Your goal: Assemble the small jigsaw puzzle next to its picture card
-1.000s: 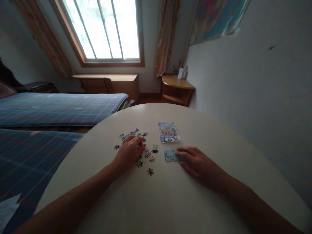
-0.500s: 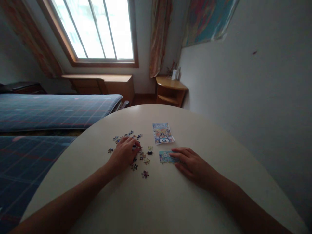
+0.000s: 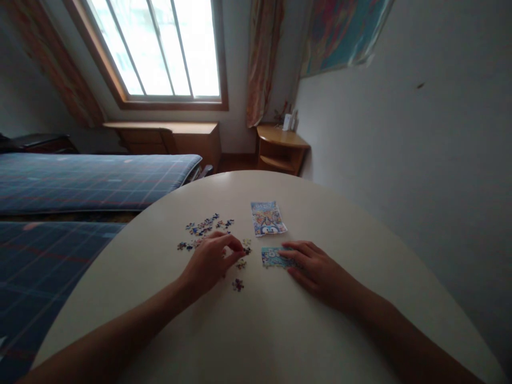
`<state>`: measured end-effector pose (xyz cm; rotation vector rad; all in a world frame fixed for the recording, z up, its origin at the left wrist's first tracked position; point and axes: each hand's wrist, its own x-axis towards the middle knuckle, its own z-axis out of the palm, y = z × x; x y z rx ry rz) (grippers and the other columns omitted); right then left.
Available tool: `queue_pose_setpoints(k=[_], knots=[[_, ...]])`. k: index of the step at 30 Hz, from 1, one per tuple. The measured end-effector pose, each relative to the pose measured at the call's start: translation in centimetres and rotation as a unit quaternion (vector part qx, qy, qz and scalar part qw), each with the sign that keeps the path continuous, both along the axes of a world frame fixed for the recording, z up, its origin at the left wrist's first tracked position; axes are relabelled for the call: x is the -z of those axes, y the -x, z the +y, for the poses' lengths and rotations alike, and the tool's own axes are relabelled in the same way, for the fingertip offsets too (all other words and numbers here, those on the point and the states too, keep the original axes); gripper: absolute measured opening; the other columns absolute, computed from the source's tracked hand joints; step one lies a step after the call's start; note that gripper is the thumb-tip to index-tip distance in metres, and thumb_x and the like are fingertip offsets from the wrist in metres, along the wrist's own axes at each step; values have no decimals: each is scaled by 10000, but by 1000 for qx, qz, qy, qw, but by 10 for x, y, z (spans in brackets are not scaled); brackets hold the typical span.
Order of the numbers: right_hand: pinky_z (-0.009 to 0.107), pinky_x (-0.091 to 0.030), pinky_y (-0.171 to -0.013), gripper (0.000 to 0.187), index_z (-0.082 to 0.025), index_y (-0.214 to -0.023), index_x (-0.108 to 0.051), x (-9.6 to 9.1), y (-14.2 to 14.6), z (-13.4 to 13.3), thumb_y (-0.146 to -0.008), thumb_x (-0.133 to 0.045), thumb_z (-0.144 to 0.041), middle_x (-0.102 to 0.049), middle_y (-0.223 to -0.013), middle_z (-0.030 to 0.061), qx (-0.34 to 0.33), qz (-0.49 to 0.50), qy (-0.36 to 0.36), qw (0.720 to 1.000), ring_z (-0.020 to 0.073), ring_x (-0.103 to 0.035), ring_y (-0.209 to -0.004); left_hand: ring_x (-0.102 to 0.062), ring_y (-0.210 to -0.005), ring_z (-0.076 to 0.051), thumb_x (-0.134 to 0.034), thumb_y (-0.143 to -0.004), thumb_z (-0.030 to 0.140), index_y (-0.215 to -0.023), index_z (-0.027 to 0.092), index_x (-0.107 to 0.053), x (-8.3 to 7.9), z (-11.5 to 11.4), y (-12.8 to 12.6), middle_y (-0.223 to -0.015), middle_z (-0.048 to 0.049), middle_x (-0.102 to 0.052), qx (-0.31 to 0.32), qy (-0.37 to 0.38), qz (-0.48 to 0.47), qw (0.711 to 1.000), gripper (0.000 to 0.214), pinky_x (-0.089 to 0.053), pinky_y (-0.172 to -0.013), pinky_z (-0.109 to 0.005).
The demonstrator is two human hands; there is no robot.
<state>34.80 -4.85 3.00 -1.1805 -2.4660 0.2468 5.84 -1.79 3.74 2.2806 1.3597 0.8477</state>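
My left hand (image 3: 214, 260) is over loose jigsaw pieces, thumb and forefinger pinched at the edge of a dark puzzle piece (image 3: 247, 250). Part of that piece shows beyond the fingertips. My right hand (image 3: 314, 269) lies with outstretched fingers on the right side of a joined, blue-green puzzle section (image 3: 272, 257), partly covering it. Just beyond this section is a printed picture sheet (image 3: 267, 217) with a blue cartoon figure. A reddish piece (image 3: 238, 285) and a yellowish piece (image 3: 241, 264) lie close to my left hand.
Several loose puzzle pieces (image 3: 204, 225) are spread beyond my left hand on the round white table (image 3: 256, 330). A bed with a plaid cover (image 3: 92, 178) stands to the left. A wall (image 3: 420, 160) runs along the right, and a corner shelf (image 3: 282, 136) stands behind the table.
My left hand has moved right, from the middle of the loose pieces to the dark piece, and its fingertips have come together there. My right hand stays on the joined section.
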Motion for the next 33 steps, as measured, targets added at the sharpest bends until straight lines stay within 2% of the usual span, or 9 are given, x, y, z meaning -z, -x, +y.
queue_pose_setpoints(k=[4,7,11,14,18,22,26,28,33], knots=[[491,-484,-1017,322,-243,-1261,-600,0,0,1,-944,-545,-249,-616,-1303,114,-7,6,-8,1000,256,-557,-1201,-655,-808,-188,-731,-814,236,-806,253,-745,0,-13,-10,-881,-25,-699,19,20,15,1000,23,-526,-773,-325],[493,-482,-1020,329,-249,-1266,-594,0,0,2,-940,-554,-243,-616,-1300,107,-5,2,-7,1000,255,-552,-1202,-652,-858,-193,-762,-800,224,-815,271,-760,2,-19,-14,-878,-21,-711,62,37,18,997,49,-523,-796,-319],[489,-476,-1027,336,-243,-1273,-588,1,0,2,-939,-555,-235,-613,-1303,107,-6,-7,-6,1000,254,-547,-1206,-629,-943,-223,-741,-837,243,-848,272,-754,6,-25,-17,-845,-7,-741,133,2,46,990,33,-499,-865,-368],[490,-479,-1021,342,-248,-1281,-585,1,-1,3,-941,-550,-241,-613,-1304,109,-10,-9,-8,1000,255,-552,-1203,-625,-941,-222,-703,-871,253,-887,269,-748,5,-24,-12,-868,-10,-749,135,-38,61,988,51,-496,-866,-377],[500,-487,-1011,338,-260,-1283,-582,1,-3,3,-948,-533,-251,-617,-1302,107,-14,-12,-13,1000,259,-559,-1197,-632,-924,-219,-624,-919,283,-895,250,-732,-3,-11,10,-879,-32,-739,79,-82,77,991,116,-498,-858,-381],[506,-493,-1006,345,-262,-1291,-575,1,-3,4,-951,-522,-243,-603,-1321,112,-12,-21,-25,999,263,-563,-1196,-623,-968,-257,-596,-905,276,-935,228,-703,-12,14,43,-968,-48,-730,-52,-109,104,987,121,-488,-902,-431],[516,-481,-1020,335,-268,-1288,-575,-3,3,-3,-970,-479,-219,-593,-1353,99,-33,-32,-47,998,262,-543,-1240,-612,-1004,-294,-561,-901,308,-985,198,-697,-10,36,70,-1061,-91,-705,-144,-121,119,975,194,-473,-948,-471],[506,-472,-1038,331,-280,-1281,-584,-8,10,-10,-970,-487,-222,-594,-1370,73,-65,-34,-50,996,257,-518,-1283,-606,-1030,-299,-561,-896,310,-997,199,-699,-5,42,76,-1083,-93,-698,-161,-112,125,973,204,-465,-967,-477],[462,-458,-1078,402,-295,-1340,-562,-20,31,-27,-939,-572,-310,-592,-1391,31,-154,-62,17,986,255,-464,-1351,-602,-1039,-296,-549,-908,293,-1030,193,-704,6,47,77,-1117,-94,-689,-151,-89,137,975,221,-468,-971,-467]])
